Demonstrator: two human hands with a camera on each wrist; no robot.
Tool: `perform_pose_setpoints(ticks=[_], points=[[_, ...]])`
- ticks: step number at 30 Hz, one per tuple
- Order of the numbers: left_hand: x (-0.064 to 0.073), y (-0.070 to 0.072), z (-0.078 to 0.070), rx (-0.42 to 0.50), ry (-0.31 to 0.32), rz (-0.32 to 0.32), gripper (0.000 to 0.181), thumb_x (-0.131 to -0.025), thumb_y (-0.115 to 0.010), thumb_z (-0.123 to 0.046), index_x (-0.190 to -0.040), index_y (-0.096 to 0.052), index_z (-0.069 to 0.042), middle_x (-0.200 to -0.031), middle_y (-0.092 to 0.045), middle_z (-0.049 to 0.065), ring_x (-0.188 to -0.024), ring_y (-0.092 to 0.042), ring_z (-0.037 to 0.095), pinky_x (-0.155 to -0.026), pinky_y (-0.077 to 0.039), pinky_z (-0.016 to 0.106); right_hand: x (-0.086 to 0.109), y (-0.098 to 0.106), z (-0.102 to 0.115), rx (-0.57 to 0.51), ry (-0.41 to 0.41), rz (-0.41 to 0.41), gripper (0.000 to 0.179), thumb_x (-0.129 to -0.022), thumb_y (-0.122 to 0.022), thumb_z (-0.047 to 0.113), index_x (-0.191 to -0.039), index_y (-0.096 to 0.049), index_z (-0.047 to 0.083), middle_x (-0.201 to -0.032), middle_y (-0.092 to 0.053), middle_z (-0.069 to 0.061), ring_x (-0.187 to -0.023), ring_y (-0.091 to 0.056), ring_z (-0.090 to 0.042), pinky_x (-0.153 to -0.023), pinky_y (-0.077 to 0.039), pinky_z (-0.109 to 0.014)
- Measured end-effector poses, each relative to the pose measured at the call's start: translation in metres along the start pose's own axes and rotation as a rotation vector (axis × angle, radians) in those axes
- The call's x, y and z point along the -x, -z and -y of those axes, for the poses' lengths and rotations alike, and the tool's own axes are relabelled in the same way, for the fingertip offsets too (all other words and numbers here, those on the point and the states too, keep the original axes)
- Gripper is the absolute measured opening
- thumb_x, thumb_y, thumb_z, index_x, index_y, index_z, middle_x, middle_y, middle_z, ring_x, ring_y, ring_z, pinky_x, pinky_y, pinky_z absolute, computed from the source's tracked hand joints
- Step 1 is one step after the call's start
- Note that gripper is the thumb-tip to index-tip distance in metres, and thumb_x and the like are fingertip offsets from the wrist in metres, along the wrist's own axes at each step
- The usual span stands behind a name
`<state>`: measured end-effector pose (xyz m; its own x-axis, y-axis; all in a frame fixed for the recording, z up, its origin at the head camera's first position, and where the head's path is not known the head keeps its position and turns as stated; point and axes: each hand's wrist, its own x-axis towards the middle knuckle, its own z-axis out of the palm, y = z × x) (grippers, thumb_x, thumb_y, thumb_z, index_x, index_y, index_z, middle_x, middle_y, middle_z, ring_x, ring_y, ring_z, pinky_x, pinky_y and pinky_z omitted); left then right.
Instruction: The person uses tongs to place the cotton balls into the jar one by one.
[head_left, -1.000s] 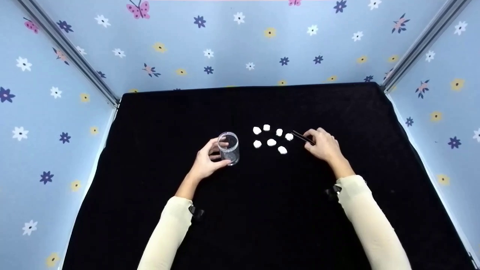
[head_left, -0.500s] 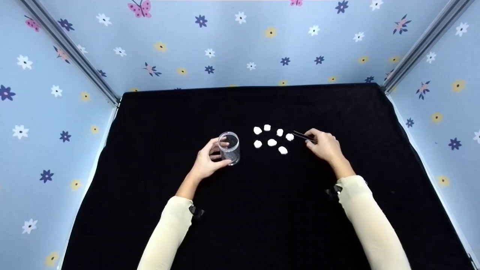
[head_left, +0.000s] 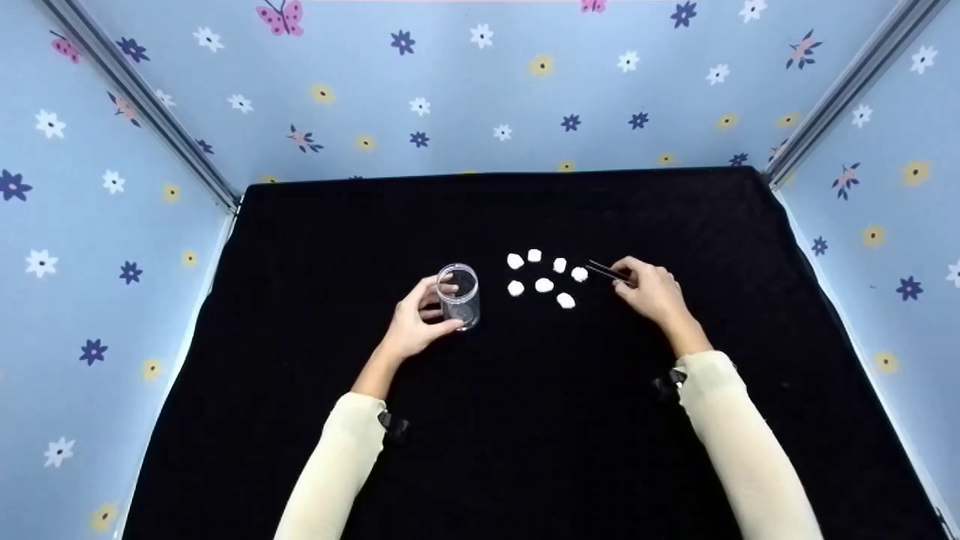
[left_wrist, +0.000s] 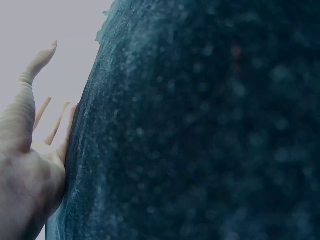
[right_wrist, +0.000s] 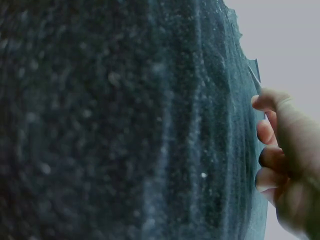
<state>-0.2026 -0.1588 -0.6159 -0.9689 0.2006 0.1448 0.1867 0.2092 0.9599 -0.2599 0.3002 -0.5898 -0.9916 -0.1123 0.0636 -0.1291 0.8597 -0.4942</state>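
My left hand (head_left: 414, 319) holds a clear jar (head_left: 461, 309) upright on the black cloth, thumb at the near side and fingers curved behind it. The open mouth of the jar faces up, and only see-through wall shows inside. In my right hand (head_left: 651, 291) a pair of slim dark tweezers (head_left: 609, 271) is pinched between thumb and fingers. Their two parted tips point left, right beside the rightmost white cotton ball (head_left: 580, 274). The right wrist view shows one tweezer tip (right_wrist: 254, 78) past curled fingers. The left wrist view shows the left hand's spread thumb and fingers, not the jar.
Several more white cotton balls (head_left: 544, 285) lie loosely grouped between the jar and the tweezers. Black cloth (head_left: 525, 420) covers the table. Blue flower-patterned walls (head_left: 480, 97) enclose the back and both sides.
The tweezers' tips have spread apart, and my right hand has shifted very slightly right. My left hand, the jar and the cotton balls stay in place.
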Motion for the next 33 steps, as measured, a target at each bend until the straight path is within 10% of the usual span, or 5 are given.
perform_pose_setpoints(ticks=[33], points=[[0.000,0.000,0.001,0.002,0.001,-0.003,0.078,-0.085,-0.096,0.001,-0.154,-0.060,-0.003,-0.145,-0.076,0.021,-0.132,-0.075,0.037,-0.111,-0.067,0.051,-0.004,0.015,0.014,-0.026,0.141,-0.090,0.020,-0.094,-0.082,0.021,-0.113,-0.082,0.019,-0.076,-0.069,-0.008,-0.071,-0.063,-0.032,-0.063,-0.045,-0.045]])
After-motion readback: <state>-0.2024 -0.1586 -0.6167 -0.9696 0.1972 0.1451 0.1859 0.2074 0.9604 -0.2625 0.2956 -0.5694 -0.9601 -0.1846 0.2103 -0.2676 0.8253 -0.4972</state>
